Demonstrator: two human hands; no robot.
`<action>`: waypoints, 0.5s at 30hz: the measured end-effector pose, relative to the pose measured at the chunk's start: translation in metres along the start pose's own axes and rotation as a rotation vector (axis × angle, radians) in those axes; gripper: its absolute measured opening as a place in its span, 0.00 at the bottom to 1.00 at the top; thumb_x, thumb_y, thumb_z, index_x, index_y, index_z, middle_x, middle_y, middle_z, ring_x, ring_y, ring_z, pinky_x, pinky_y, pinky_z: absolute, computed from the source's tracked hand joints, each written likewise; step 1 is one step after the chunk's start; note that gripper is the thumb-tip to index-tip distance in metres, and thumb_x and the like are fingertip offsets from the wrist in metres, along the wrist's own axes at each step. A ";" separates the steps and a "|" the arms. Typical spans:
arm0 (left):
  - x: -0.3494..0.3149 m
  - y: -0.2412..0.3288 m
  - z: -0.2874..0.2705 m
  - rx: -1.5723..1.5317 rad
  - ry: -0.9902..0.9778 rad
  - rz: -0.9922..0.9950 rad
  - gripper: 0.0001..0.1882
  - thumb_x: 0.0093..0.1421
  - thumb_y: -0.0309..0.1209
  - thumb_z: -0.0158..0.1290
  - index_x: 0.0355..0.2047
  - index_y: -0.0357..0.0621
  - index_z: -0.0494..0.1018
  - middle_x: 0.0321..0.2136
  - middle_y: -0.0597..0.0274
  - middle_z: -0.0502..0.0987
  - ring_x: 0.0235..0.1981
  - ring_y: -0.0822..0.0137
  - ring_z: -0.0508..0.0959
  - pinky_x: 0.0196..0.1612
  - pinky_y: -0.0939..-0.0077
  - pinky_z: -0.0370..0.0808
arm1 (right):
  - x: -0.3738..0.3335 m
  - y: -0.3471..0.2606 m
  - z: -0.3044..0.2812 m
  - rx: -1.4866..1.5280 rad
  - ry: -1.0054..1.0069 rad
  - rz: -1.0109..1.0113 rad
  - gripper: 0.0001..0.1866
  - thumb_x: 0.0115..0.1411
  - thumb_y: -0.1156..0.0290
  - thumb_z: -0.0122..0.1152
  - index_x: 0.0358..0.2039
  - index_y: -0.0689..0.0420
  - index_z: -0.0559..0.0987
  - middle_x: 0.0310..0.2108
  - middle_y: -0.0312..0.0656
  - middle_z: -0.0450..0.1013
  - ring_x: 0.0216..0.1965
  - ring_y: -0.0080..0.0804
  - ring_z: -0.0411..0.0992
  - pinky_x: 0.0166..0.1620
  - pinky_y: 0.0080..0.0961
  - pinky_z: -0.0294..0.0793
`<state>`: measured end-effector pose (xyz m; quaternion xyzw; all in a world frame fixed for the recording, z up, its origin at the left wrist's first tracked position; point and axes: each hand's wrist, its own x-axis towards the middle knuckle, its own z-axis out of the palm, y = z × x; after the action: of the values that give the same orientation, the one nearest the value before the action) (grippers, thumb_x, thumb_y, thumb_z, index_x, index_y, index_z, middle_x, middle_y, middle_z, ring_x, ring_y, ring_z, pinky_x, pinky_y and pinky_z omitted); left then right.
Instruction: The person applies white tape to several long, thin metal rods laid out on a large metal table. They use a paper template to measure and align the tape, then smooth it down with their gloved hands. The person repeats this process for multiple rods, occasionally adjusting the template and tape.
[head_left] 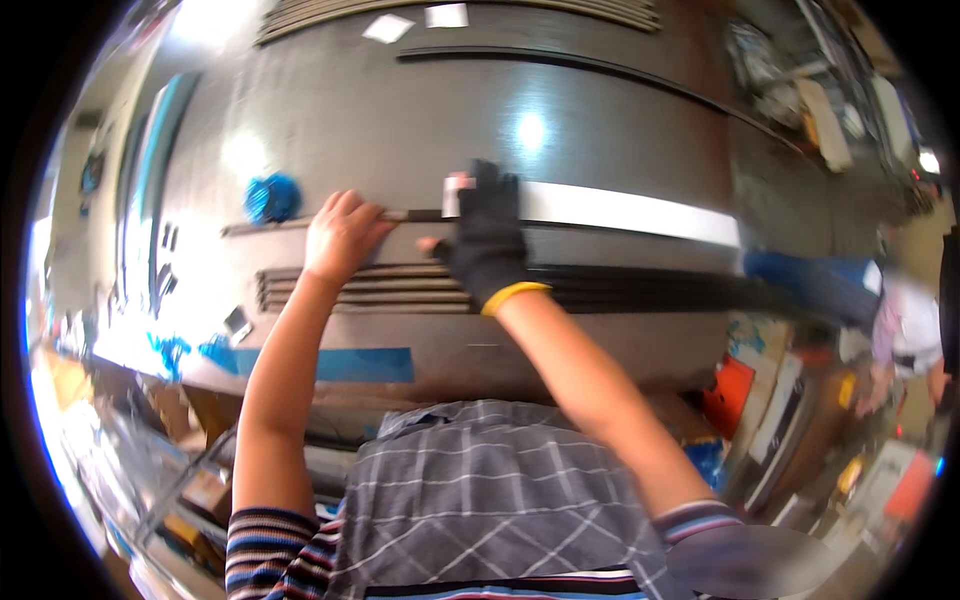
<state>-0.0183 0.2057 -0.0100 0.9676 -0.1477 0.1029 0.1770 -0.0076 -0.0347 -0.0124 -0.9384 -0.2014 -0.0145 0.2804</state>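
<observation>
A long thin dark bar (pixel 425 215) lies crosswise on the table in front of me. My left hand (pixel 345 235), bare, has its fingers closed on this bar toward its left part. My right hand (pixel 488 235) wears a black glove with a yellow cuff and bare fingertips. It lies over the bar and a long white strip (pixel 630 215), its fingers stretched forward and its thumb out to the left. The strip runs along the bar to the right; a small white end shows left of the glove. What lies under the right palm is hidden.
Several dark bars (pixel 400 290) lie side by side nearer me. Left of my hand sits a blue roll (pixel 272 198). Another long bar (pixel 560 58) and two white paper pieces (pixel 388 28) lie farther off. A person (pixel 905 320) is at the right.
</observation>
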 end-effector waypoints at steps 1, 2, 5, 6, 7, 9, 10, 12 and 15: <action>-0.001 -0.001 0.000 -0.009 0.000 -0.011 0.10 0.50 0.35 0.66 0.31 0.49 0.79 0.28 0.63 0.73 0.36 0.56 0.76 0.38 0.62 0.76 | 0.005 -0.014 0.007 -0.004 0.003 -0.018 0.50 0.53 0.44 0.67 0.66 0.63 0.59 0.69 0.64 0.50 0.72 0.59 0.45 0.73 0.53 0.39; 0.002 0.001 0.000 -0.001 -0.012 0.008 0.10 0.49 0.35 0.66 0.32 0.49 0.79 0.29 0.62 0.73 0.36 0.56 0.76 0.38 0.62 0.76 | 0.009 -0.023 0.019 -0.009 0.035 -0.021 0.49 0.54 0.43 0.66 0.65 0.63 0.59 0.69 0.64 0.51 0.72 0.60 0.46 0.73 0.53 0.39; 0.000 -0.011 0.012 0.011 -0.011 0.114 0.10 0.50 0.33 0.66 0.32 0.46 0.79 0.29 0.61 0.74 0.35 0.56 0.75 0.37 0.62 0.75 | 0.010 -0.005 0.003 0.097 0.108 0.025 0.45 0.57 0.45 0.63 0.64 0.62 0.60 0.67 0.64 0.53 0.70 0.62 0.49 0.72 0.53 0.44; 0.001 -0.011 0.012 0.018 -0.019 0.130 0.10 0.50 0.32 0.66 0.32 0.46 0.79 0.29 0.61 0.74 0.35 0.55 0.75 0.37 0.62 0.74 | 0.012 0.002 -0.008 0.156 0.130 0.048 0.43 0.58 0.46 0.63 0.64 0.62 0.60 0.66 0.63 0.54 0.70 0.63 0.49 0.71 0.53 0.46; 0.001 -0.011 0.012 0.026 -0.027 0.143 0.10 0.50 0.32 0.66 0.32 0.46 0.79 0.29 0.60 0.74 0.35 0.55 0.75 0.37 0.62 0.74 | 0.010 0.023 -0.036 0.115 0.149 0.148 0.43 0.59 0.47 0.62 0.65 0.63 0.60 0.67 0.63 0.54 0.69 0.63 0.50 0.71 0.54 0.46; -0.002 -0.012 0.007 0.044 -0.047 0.127 0.10 0.50 0.32 0.65 0.32 0.45 0.78 0.29 0.59 0.73 0.35 0.55 0.74 0.37 0.61 0.74 | -0.009 0.084 -0.060 -0.225 0.238 0.208 0.38 0.58 0.54 0.64 0.61 0.64 0.64 0.65 0.64 0.57 0.68 0.64 0.53 0.70 0.55 0.49; 0.002 -0.003 0.006 -0.001 -0.034 0.044 0.10 0.50 0.31 0.65 0.32 0.45 0.78 0.29 0.59 0.73 0.34 0.54 0.74 0.36 0.61 0.73 | -0.023 0.119 -0.075 -0.311 0.295 0.218 0.39 0.57 0.54 0.64 0.62 0.64 0.63 0.65 0.63 0.57 0.68 0.63 0.53 0.70 0.54 0.50; -0.006 -0.011 0.007 0.031 -0.041 0.051 0.11 0.50 0.31 0.65 0.33 0.45 0.78 0.28 0.59 0.73 0.35 0.54 0.74 0.36 0.61 0.73 | -0.043 0.174 -0.108 -0.328 0.248 0.382 0.41 0.58 0.55 0.65 0.65 0.62 0.60 0.68 0.63 0.53 0.70 0.62 0.48 0.72 0.52 0.44; 0.001 -0.003 0.002 -0.005 -0.057 -0.014 0.11 0.49 0.31 0.66 0.34 0.45 0.79 0.29 0.59 0.73 0.35 0.54 0.75 0.37 0.61 0.74 | -0.081 0.274 -0.149 -0.597 0.263 0.555 0.36 0.62 0.52 0.59 0.63 0.61 0.63 0.67 0.62 0.55 0.70 0.62 0.49 0.72 0.49 0.46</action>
<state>-0.0156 0.2076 -0.0123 0.9707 -0.1461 0.0738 0.1760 0.0363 -0.3529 -0.0406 -0.9871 0.1094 -0.1159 0.0129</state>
